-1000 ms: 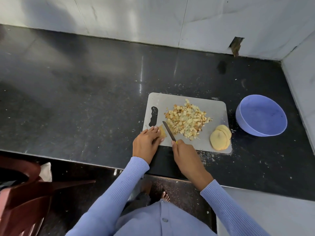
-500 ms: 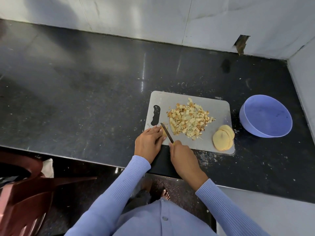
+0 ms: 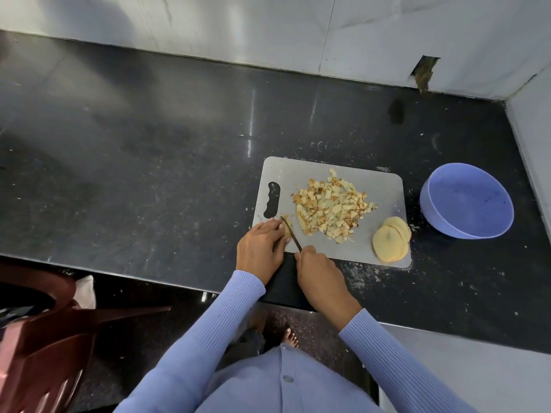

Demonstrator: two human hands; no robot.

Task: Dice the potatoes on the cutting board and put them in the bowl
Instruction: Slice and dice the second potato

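While pinned, potato piece [image 3: 286, 226] under left fingers [image 3: 275, 226].

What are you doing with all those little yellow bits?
A person is cutting up potatoes. Their right hand holds a knife, and their left hand steadies a small potato piece at the near left corner of the cutting board. A pile of diced potato sits mid-board, with a stack of uncut slices at its right end. The purple bowl beside the board holds no potato yet.
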